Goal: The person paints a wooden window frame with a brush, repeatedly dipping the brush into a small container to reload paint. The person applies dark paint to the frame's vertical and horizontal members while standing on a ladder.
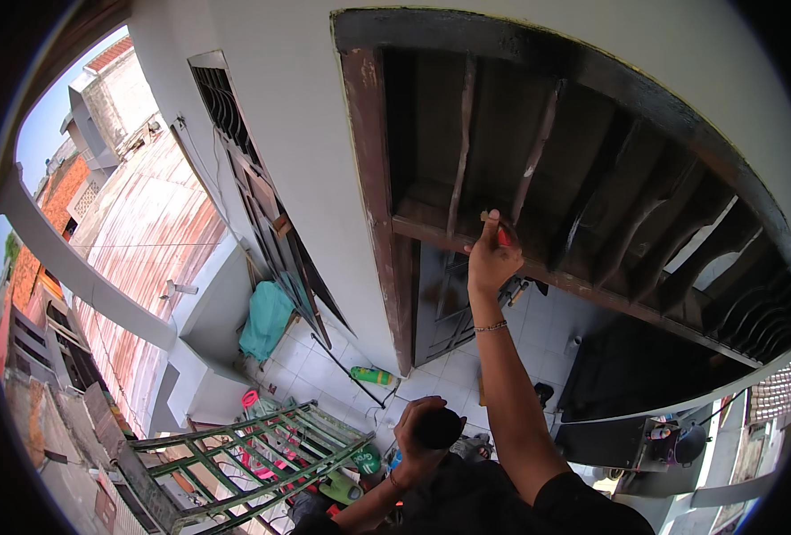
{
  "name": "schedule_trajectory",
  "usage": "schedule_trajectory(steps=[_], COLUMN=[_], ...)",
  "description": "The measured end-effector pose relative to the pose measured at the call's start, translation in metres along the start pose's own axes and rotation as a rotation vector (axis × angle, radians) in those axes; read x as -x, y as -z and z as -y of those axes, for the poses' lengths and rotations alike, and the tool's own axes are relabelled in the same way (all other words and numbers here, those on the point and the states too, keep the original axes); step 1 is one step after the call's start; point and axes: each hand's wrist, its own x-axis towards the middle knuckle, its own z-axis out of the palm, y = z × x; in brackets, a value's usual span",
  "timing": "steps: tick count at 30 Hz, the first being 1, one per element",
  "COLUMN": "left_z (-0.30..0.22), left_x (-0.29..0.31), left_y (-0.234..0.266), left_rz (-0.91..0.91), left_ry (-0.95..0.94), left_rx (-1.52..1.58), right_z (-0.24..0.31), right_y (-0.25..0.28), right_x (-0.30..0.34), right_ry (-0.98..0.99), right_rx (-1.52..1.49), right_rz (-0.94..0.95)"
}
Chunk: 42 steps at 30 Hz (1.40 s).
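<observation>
Home exterior: white wall [306, 134], barred window [235, 134], tiled yard floor [324, 374], neighbouring roofs [155, 205].

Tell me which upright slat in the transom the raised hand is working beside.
The pale-streaked slat, second from the left; the right hand is at its base, while the others stand farther off.

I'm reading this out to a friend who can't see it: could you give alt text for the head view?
Seen from high up, the right hand presses a small brush to the dark wooden transom frame above a doorway. The left hand holds a dark round container lower down. Far below lie a tiled floor, green metal gate and green bottle.
</observation>
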Motion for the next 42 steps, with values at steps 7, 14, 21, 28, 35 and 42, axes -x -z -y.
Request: schedule_trajectory(steps=[7,14,21,28,35,42], left_z=[-0.003,-0.003,-0.004,-0.006,-0.005,-0.005], left_x=[-0.003,-0.002,-0.003,-0.003,-0.002,-0.001], left_y=[0.002,0.001,0.001,0.001,0.003,0.003], left_rz=[0.007,-0.01,0.005,0.003,-0.017,-0.016], left_ry=[-0.012,-0.032,-0.026,-0.017,-0.033,-0.037], left_rx=[-0.009,0.011,0.012,0.014,0.014,0.009], right_z=[-0.009,-0.007,-0.002,-0.013,-0.008,-0.014], right_y=[0.004,0.003,0.005,-0.005,-0.003,-0.004], right_x=[0.0,0.0,0.008,0.003,0.014,0.021], right_ry=[0.079,0.043,0.06,0.153,0.049,-0.045], right_rx=[0.086,0.125,0.099,0.013,-0.024,-0.026], right_rz=[-0.046,0.005,0.021,-0.134,-0.161,-0.152])
